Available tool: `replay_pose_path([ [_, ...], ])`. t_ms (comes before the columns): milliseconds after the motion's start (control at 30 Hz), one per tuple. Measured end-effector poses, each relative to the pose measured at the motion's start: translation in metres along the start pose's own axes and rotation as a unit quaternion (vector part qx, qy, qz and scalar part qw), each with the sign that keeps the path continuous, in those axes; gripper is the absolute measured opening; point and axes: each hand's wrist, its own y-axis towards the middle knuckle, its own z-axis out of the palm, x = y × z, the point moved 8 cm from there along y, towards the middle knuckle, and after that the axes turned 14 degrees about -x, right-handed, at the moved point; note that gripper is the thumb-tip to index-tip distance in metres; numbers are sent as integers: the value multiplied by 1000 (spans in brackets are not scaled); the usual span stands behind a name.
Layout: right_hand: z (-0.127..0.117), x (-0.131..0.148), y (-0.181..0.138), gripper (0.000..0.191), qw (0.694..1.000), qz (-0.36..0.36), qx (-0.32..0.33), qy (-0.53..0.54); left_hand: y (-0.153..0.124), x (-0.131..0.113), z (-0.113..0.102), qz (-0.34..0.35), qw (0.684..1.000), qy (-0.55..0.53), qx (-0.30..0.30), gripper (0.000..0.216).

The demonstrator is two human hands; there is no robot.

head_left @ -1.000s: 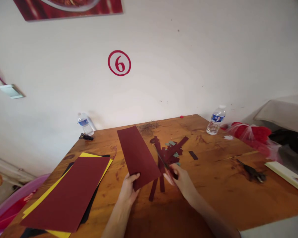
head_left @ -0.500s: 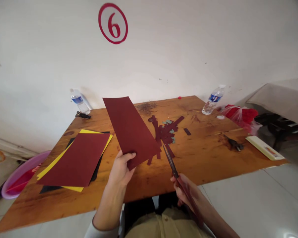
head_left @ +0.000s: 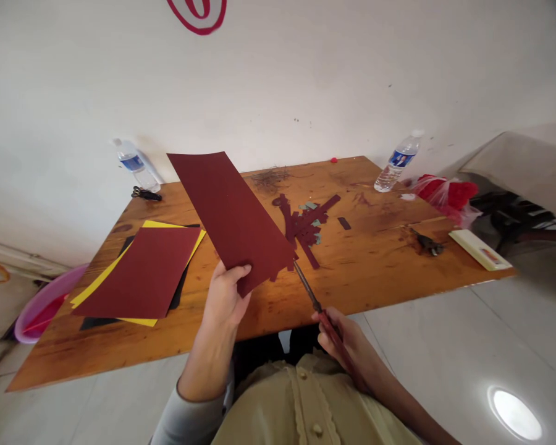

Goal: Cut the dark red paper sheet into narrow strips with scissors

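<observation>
My left hand [head_left: 226, 295] grips the near corner of a long dark red paper sheet [head_left: 230, 213] and holds it lifted above the wooden table [head_left: 380, 259]. My right hand [head_left: 347, 343] is closed on the red handles of a pair of scissors [head_left: 312, 300], whose blades point up toward the sheet's near right edge. A heap of dark red paper strips [head_left: 306, 225] lies on the table just beyond the sheet.
A stack of dark red, yellow and black sheets [head_left: 141, 275] lies at the left. Two water bottles [head_left: 134, 164] [head_left: 396, 162] stand by the wall. A red plastic bag [head_left: 445, 193], a flat booklet [head_left: 479, 248], black scissors [head_left: 146, 194] and a pink basin [head_left: 46, 303] are also around.
The view has pulled back and down from the table. Both hands drew nearer my body, the sheet lifted higher, and the scissors came off the strips to the sheet's edge.
</observation>
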Motion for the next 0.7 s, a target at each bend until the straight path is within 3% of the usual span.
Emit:
replay_pose_path([
  [300,-1,2,6,20,999,7,-25,22,-9,12,12,-33,999,22,33,31],
  [700,-3,-6,5,25,997,16,-14,70,-14,20,18,-63,996,54,43,32],
])
